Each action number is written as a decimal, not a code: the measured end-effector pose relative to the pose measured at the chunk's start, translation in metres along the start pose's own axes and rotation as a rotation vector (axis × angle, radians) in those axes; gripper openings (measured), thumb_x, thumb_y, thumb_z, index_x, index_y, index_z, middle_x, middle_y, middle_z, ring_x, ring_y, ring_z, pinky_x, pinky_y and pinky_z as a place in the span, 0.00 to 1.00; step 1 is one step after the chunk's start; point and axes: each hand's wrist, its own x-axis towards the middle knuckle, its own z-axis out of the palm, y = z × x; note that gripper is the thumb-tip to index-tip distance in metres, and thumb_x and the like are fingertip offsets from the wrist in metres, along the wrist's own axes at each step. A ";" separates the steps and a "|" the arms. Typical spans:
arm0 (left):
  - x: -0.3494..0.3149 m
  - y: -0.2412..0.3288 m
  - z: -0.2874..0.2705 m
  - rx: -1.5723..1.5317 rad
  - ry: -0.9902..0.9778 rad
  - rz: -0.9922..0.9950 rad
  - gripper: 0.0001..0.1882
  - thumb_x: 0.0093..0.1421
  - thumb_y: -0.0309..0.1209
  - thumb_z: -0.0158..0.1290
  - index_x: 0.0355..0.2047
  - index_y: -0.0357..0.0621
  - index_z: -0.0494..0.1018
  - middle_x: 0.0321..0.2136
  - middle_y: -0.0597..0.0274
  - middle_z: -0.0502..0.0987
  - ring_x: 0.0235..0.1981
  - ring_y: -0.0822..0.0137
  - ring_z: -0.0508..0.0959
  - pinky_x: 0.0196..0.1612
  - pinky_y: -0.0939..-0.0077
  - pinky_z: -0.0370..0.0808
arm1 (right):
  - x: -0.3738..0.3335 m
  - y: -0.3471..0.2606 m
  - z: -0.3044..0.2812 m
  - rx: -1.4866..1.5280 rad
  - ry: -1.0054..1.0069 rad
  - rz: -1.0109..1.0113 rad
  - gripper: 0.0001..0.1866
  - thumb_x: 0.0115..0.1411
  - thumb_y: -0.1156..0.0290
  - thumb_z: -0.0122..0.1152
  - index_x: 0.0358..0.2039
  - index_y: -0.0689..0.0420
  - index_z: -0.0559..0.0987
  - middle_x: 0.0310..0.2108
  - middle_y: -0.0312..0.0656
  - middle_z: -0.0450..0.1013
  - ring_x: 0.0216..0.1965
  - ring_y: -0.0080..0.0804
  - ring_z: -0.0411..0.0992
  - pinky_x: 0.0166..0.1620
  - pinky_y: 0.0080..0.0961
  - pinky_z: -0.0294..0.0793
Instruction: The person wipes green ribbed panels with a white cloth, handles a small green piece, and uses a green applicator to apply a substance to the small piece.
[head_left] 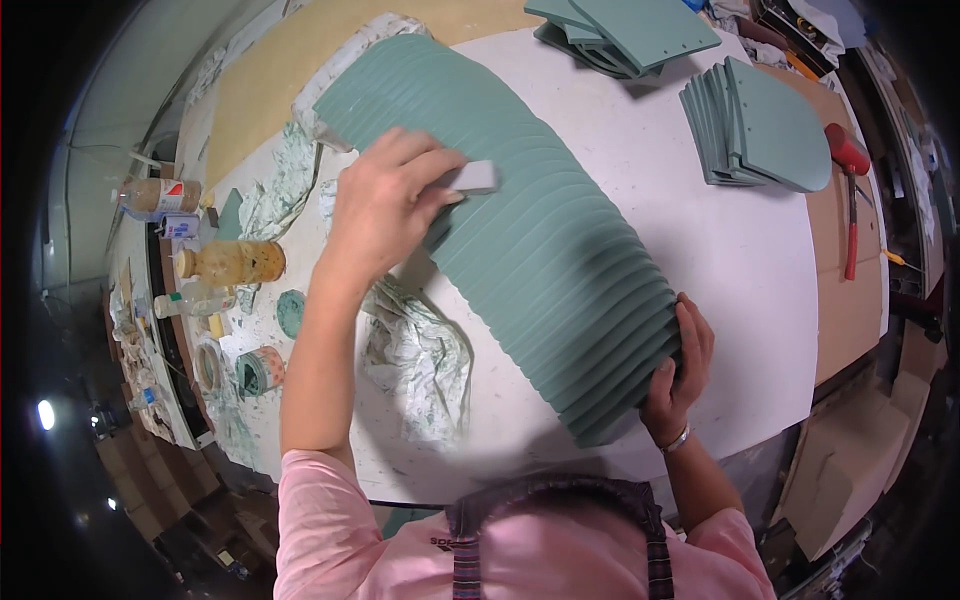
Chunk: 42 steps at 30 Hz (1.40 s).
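A long row of green rounded boards [545, 230] lies fanned across the white table, overlapping one another like slats. My left hand [385, 200] is closed on a small pale grey block [474, 177], pinched between fingers and thumb over the row's upper left part. Slight blur softens its fingers. At the row's near right end, my right hand [682, 365] grips the last boards, fingers along the side and thumb on the near face. A crumpled, green-stained white cloth [415, 350] lies left of the row, below my left forearm.
Further green boards are stacked at the back [640, 35] and at the right [775, 125]. A red mallet [848, 155] lies beyond the right stack. To the left stand a yellowish jar [235, 262], a plastic bottle [155, 197] and an open tin of green paint [258, 372].
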 end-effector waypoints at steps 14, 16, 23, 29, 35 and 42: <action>0.008 0.003 -0.002 0.112 -0.050 -0.057 0.15 0.47 0.23 0.66 0.38 0.43 0.82 0.33 0.60 0.78 0.36 0.56 0.78 0.36 0.62 0.74 | -0.003 0.004 -0.001 -0.015 0.034 -0.007 0.30 0.59 0.66 0.48 0.60 0.68 0.73 0.61 0.58 0.71 0.60 0.56 0.68 0.64 0.47 0.61; -0.015 -0.002 -0.015 0.023 -0.098 -0.107 0.16 0.45 0.23 0.67 0.38 0.43 0.82 0.33 0.60 0.79 0.35 0.56 0.78 0.36 0.63 0.74 | -0.003 0.006 -0.002 -0.018 0.031 0.000 0.30 0.59 0.66 0.48 0.60 0.68 0.73 0.61 0.58 0.71 0.60 0.56 0.68 0.64 0.47 0.61; 0.003 0.016 0.017 -0.049 0.032 -0.049 0.17 0.46 0.23 0.68 0.39 0.43 0.82 0.34 0.60 0.80 0.36 0.56 0.78 0.38 0.63 0.75 | -0.001 -0.001 0.001 0.012 0.022 -0.002 0.31 0.58 0.67 0.49 0.61 0.68 0.73 0.60 0.58 0.71 0.60 0.55 0.69 0.64 0.46 0.61; -0.006 0.021 -0.001 -0.191 -0.138 -0.114 0.16 0.47 0.24 0.67 0.39 0.43 0.83 0.33 0.60 0.81 0.36 0.57 0.78 0.38 0.63 0.75 | -0.003 0.005 -0.002 -0.020 0.037 -0.012 0.30 0.59 0.67 0.49 0.60 0.68 0.73 0.60 0.57 0.72 0.59 0.56 0.69 0.64 0.45 0.61; 0.011 0.025 0.031 -0.091 -0.011 -0.046 0.14 0.49 0.26 0.66 0.39 0.45 0.83 0.34 0.62 0.81 0.37 0.57 0.77 0.40 0.64 0.75 | 0.000 0.001 -0.002 -0.020 0.023 -0.015 0.30 0.57 0.68 0.49 0.59 0.68 0.74 0.60 0.57 0.72 0.59 0.56 0.69 0.63 0.47 0.62; 0.005 0.029 0.013 -0.041 -0.119 -0.023 0.18 0.48 0.20 0.65 0.41 0.40 0.81 0.36 0.58 0.80 0.39 0.55 0.77 0.42 0.64 0.74 | -0.003 0.010 -0.001 0.004 0.055 -0.040 0.31 0.54 0.69 0.51 0.58 0.68 0.74 0.60 0.56 0.72 0.58 0.56 0.70 0.63 0.47 0.63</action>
